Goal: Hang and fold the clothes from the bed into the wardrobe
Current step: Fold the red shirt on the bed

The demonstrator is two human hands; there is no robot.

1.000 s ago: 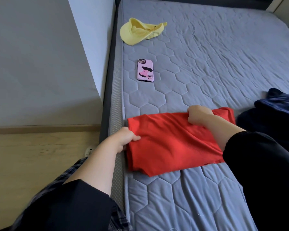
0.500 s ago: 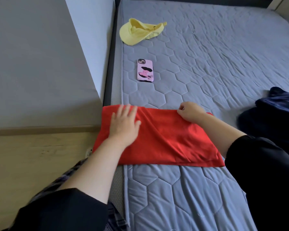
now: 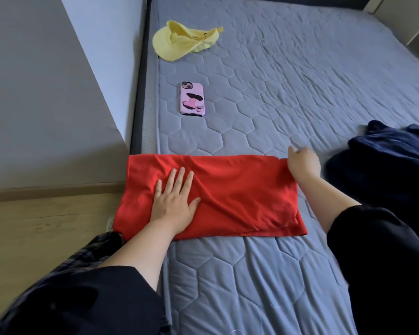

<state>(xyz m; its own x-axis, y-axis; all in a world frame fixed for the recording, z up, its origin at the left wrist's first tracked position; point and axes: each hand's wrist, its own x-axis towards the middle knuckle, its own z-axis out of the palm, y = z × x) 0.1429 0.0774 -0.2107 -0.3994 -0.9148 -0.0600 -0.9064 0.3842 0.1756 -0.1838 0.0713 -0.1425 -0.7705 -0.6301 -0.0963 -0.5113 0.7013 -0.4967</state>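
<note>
The step in hand looks like the folding of the red garment [image 3: 228, 194], not the hanging. It already lies as a long flat band on the bed [image 3: 288, 76], at the left edge, and its left end laps just over that edge.

The left grip [image 3: 174, 199] lies flat on the left part of the cloth, with fingers straight and a little spread, pressing it down. The right grip [image 3: 302, 163] rests at the band's far right corner. Its fingers are blurred, so whether they pinch the cloth or only touch it cannot be told.

The band's long axis runs across the bed, square to the left edge, from that edge toward the middle. A stitched edge shows along the near right corner. Which end is the neck is hidden in the folds. Creases run slantwise from the far side toward the near right corner.

The next move probably calls for smoothing those creases and then bringing one short end over the other to halve the length. The left grip would pin the cloth so the overhanging end does not slip off the bed. After that the garment must be carried to the wardrobe.

A dark blue garment [image 3: 385, 170] waits near the right edge, well apart. A yellow cap [image 3: 179, 44] and a pink phone [image 3: 192, 99] lie farther up the left edge.
</note>
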